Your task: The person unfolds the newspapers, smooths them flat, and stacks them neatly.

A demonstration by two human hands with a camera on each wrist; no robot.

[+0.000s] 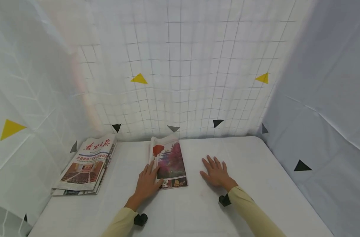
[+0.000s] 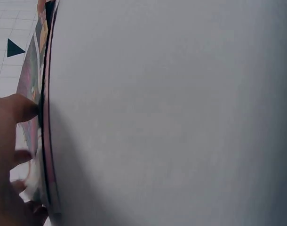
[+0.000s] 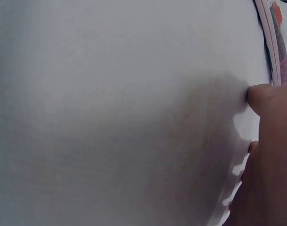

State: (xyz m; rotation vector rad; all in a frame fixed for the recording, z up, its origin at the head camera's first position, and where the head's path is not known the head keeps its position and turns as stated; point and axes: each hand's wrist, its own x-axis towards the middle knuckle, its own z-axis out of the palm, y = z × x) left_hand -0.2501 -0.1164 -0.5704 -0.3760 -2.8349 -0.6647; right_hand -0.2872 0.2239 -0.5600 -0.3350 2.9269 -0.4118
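A folded newspaper with a red lantern and pink trees printed on it lies at the middle of the white table. My left hand rests at its lower left corner, fingers spread and straight over the edge. In the left wrist view, that thumb lies at the newspaper's folded edge. To the right of the newspaper, my right hand lies spread with the palm down on the table, holding nothing. The right wrist view shows its thumb near the tabletop, with the newspaper's edge beyond.
A stack of folded newspapers with red headlines lies at the table's left side. White sheets with a grid and yellow and black triangles stand behind the white table and along both sides.
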